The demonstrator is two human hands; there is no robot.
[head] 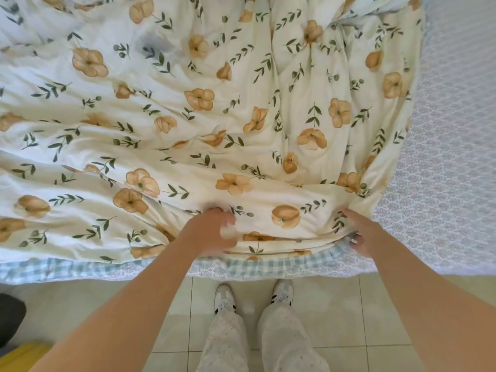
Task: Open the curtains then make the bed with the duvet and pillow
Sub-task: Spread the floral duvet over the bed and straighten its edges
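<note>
Right hand [361, 233] grasps a near corner of the floral duvet [188, 116]; the blurred left hand [214, 232] seemingly grips its edge. Uneven tugging could leave the patterned sheet [442, 157] exposed.

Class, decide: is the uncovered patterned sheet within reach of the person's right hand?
Probably yes: the right hand grips the floral duvet right beside the patterned sheet, with nothing lying between them.
</note>
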